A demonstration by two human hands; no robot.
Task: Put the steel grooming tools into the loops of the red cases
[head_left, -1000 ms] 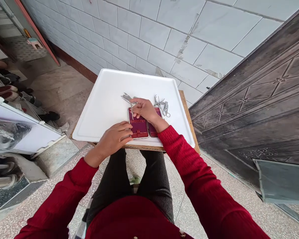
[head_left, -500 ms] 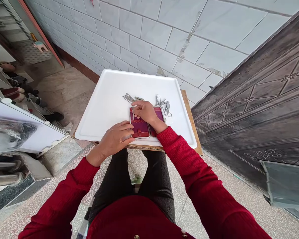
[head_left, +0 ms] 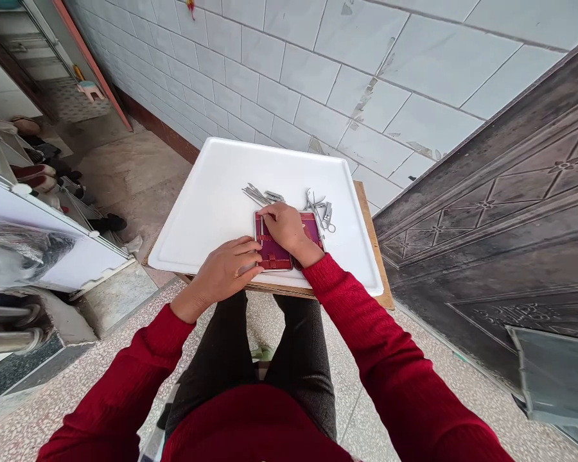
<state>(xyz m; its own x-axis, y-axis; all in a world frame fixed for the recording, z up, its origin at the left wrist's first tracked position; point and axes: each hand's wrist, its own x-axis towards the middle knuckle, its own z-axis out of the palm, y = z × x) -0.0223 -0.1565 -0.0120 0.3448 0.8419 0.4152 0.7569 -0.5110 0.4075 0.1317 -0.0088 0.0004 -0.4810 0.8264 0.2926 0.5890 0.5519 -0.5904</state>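
An unfolded red and purple manicure case [head_left: 280, 251] lies on the white tray [head_left: 187, 212], with a row of small loops across its left half. My left hand [head_left: 228, 269] grips the case's left edge, fingers above and thumb near the lower corner. Over the upper part of the case, my right hand [head_left: 286, 226] is closed in a pinch on a slim metal manicure tool [head_left: 261, 223], which stands along the leftmost loops. Several thin metal tools [head_left: 253, 193] lie just beyond the case. Scissors [head_left: 328, 224] and nail clippers [head_left: 327, 210] lie to its right.
The tray rests on a wooden table [head_left: 373, 237] against a tiled wall [head_left: 279, 70]. A dark patterned metal door [head_left: 501, 212] stands to the right. On the left are a shoe rack [head_left: 52, 179] and a white panel [head_left: 24, 237].
My right hand has brought the slim tool down against the left loops, its fingers now nearer the case's top edge. My left hand keeps its place; the view has shifted slightly.
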